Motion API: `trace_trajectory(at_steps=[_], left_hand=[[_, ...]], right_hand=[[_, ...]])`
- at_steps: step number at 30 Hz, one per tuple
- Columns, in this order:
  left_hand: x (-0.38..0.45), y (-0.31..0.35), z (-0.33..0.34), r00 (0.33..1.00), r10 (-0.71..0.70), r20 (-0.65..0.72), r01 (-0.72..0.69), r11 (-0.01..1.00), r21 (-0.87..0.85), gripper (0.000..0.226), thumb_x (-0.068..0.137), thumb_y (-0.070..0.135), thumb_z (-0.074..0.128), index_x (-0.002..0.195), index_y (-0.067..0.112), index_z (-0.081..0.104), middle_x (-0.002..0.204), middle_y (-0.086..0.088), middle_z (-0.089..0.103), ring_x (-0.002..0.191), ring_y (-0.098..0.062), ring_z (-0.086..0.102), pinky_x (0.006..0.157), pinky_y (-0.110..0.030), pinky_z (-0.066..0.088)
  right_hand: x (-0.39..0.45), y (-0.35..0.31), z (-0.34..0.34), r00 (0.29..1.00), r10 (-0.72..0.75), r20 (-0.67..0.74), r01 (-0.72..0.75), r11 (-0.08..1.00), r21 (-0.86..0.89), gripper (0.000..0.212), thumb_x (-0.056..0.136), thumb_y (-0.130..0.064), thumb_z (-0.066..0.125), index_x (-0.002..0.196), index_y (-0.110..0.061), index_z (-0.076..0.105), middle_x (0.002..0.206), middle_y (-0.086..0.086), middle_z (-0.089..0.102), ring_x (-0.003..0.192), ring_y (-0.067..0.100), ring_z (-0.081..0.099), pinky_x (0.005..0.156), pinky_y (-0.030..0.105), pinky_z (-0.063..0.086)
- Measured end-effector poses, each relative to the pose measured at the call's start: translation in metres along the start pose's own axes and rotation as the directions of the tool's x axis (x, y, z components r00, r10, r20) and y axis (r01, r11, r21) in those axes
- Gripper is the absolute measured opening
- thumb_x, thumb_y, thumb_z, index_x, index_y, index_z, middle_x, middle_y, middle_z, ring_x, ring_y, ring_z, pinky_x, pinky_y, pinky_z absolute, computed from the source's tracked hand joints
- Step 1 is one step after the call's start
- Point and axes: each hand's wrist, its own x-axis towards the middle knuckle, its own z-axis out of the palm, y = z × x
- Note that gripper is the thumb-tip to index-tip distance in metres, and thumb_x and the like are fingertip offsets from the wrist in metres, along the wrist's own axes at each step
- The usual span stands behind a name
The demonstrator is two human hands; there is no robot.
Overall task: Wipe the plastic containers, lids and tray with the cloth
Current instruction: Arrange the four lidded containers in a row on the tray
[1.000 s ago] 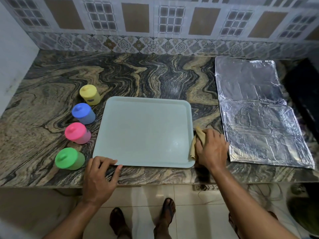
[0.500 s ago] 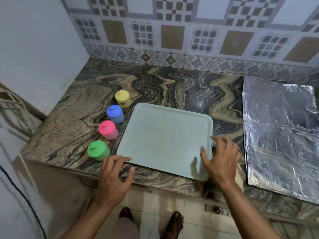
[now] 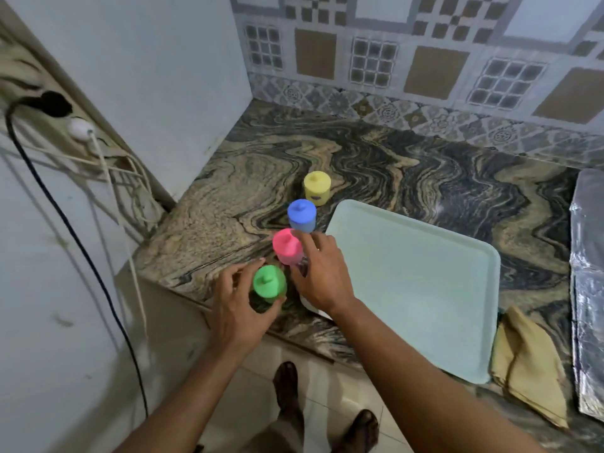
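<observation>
Now both hands work at the near end of a row of four lidded plastic containers standing on the marble counter (image 3: pixel 408 165), just left of the pale tray (image 3: pixel 421 282). The left hand (image 3: pixel 237 305) curls round the green container (image 3: pixel 270 284), thumb on its near side and fingers on its far left side. The right hand (image 3: pixel 322 277) reaches across the tray's near left corner with fingers spread and fairly straight, their tips at the right side of the pink container (image 3: pixel 287 246); whether they actually touch it cannot be told. Beyond the pink one stand the blue container (image 3: pixel 302 215) and then the yellow container (image 3: pixel 317 187), both untouched. Each container wears a knobbed lid of its own colour, so nothing inside any of them can be seen. The tray lies flat with nothing on it. A folded tan cloth (image 3: pixel 526 364) lies on the counter just off the tray's near right corner, between the tray and a sheet of foil (image 3: pixel 588 289).
</observation>
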Motion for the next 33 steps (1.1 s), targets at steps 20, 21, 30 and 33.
trace_trajectory(at_steps=[20,21,30,33], left_hand=[[0.07,0.041,0.018,0.94,0.256,0.225,-0.171,0.925,-0.34,0.065,0.075,0.04,0.079,0.137,0.027,0.064,0.123,0.009,0.063,0.117,-0.014,0.063,0.099,-0.028,0.05],[0.075,0.055,0.026,0.922,0.305,0.24,-0.212,0.913,-0.347,0.067,0.075,0.039,0.08,0.139,0.026,0.063,0.124,0.008,0.064,0.117,-0.016,0.062,0.102,-0.028,0.048],[0.102,0.173,0.112,0.826,0.43,0.365,-0.279,0.873,-0.4,0.07,0.074,0.036,0.081,0.14,0.024,0.062,0.124,0.002,0.065,0.111,-0.024,0.058,0.1,-0.038,0.049],[0.102,0.204,0.137,0.805,0.412,0.427,-0.241,0.885,-0.398,0.069,0.074,0.034,0.082,0.139,0.025,0.062,0.124,0.0,0.062,0.115,-0.025,0.056,0.103,-0.034,0.046]], right_hand=[[-0.035,0.039,-0.038,0.863,0.317,-0.393,-0.288,0.949,0.132,0.066,0.086,-0.03,0.082,0.145,-0.029,0.054,0.123,-0.005,0.057,0.093,0.013,0.063,0.068,0.025,0.051],[-0.042,0.051,-0.049,0.835,0.351,-0.423,-0.322,0.936,0.142,0.067,0.085,-0.029,0.084,0.145,-0.028,0.055,0.122,-0.005,0.057,0.09,0.01,0.062,0.068,0.024,0.051],[-0.091,0.148,-0.125,0.69,0.533,-0.49,-0.525,0.834,0.169,0.063,0.084,-0.02,0.083,0.142,-0.024,0.057,0.119,0.001,0.057,0.082,-0.001,0.049,0.07,0.026,0.043],[-0.099,0.171,-0.141,0.687,0.552,-0.472,-0.565,0.815,0.13,0.065,0.084,-0.023,0.083,0.143,-0.025,0.055,0.119,0.002,0.057,0.086,0.018,0.06,0.071,0.032,0.047]])
